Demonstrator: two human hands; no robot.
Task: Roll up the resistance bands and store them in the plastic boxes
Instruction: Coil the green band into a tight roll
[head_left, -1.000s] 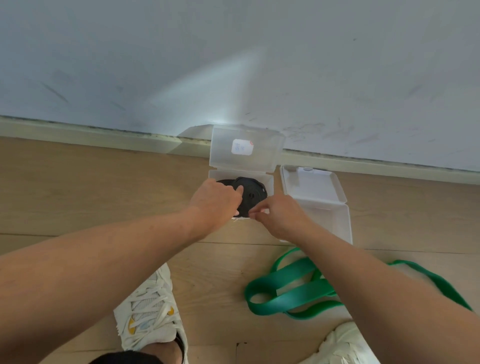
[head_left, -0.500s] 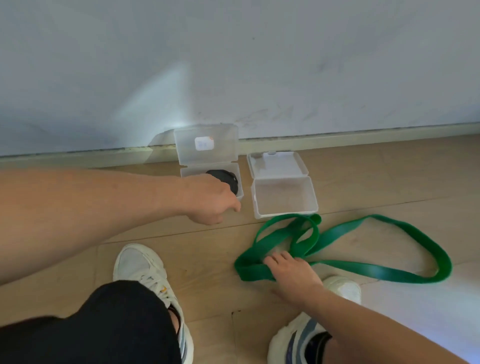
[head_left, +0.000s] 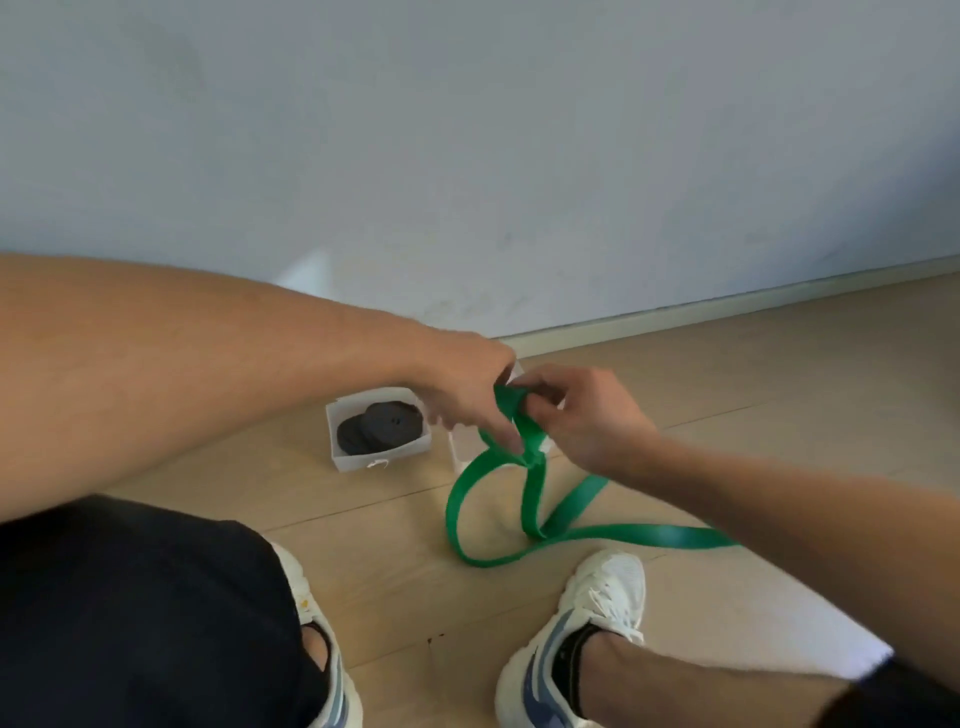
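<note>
I have the long flat green rubber resistance band lifted at one end, pinched between both hands above the wooden floor, while the rest of it trails down in loose loops and runs off to the right across the floor, past my white sneaker. My left hand comes in from above with fingers curled down onto the band's top fold, and my right hand grips the same end from the other side, thumb and fingers closed round it. I judge that I hold it this way to make the first tight turn of a roll: two hands close together on one end give a core to wind on.

Just left of my hands sits the clear plastic box with the coiled black band already lying inside it, so that one looks stored. A second clear plastic box is mostly hidden behind my hands and the green band; only part of its edge shows. My dark shorts fill the lower left.
</note>
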